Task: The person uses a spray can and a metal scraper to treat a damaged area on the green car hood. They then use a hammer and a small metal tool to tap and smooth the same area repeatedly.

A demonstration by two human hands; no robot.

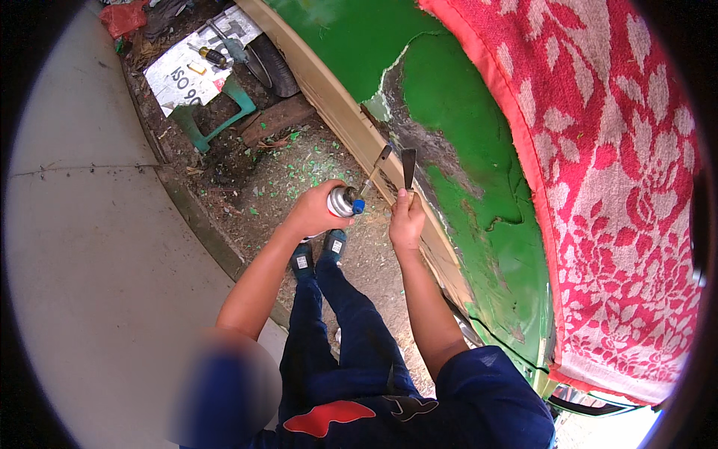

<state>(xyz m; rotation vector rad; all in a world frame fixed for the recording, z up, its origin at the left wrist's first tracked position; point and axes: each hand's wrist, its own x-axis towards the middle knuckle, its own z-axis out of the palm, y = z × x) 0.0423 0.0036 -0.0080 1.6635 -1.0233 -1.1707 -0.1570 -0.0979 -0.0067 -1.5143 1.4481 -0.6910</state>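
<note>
My left hand [314, 209] is closed around a blowtorch on a gas can [341, 202], with a blue knob at its head. The torch's thin metal tube slants up to a dark nozzle beside the beige lower edge of a green vehicle panel [464, 97]. No flame can be made out. Gripped in my right hand [407, 223] is a scraper [408, 166], its dark flat blade upright just right of the nozzle. Behind the blade, the green paint is broken, and a grey-brown bare patch [434, 146] shows.
A red-and-white floral cloth [591, 150] covers the vehicle's right side. Green paint flakes [299, 168] litter the dirt by my feet. Up left, a green stool [239, 97] bears a white printed sheet and a screwdriver [213, 56], near a tyre [273, 67]. A pale wall [75, 224] curves along the left.
</note>
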